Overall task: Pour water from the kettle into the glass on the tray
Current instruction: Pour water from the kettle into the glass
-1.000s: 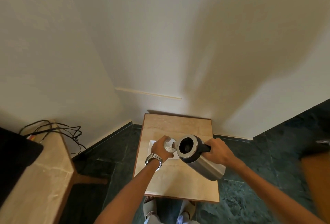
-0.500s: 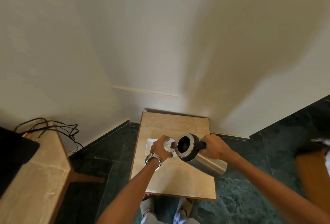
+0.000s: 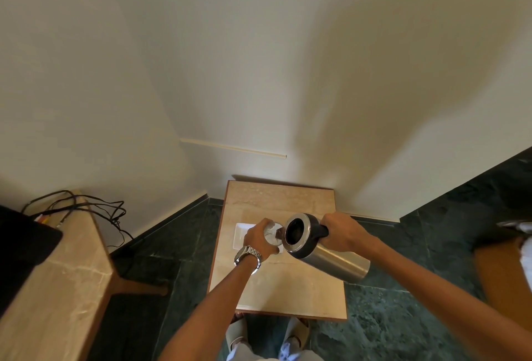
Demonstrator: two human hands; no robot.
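From where I stand, nothing here can be read. The steel kettle (image 3: 325,248) shows bare brushed metal and a dark rim, with no brand or marking that I can make out. The wristwatch (image 3: 248,255) is too small to show its dial. The white tray (image 3: 240,234), the bench (image 3: 280,202) top and the wall carry no writing, label or number.

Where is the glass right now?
In the head view, the glass stands on the white tray on the small table, gripped by the left hand, with the tilted kettle spout at its right rim.
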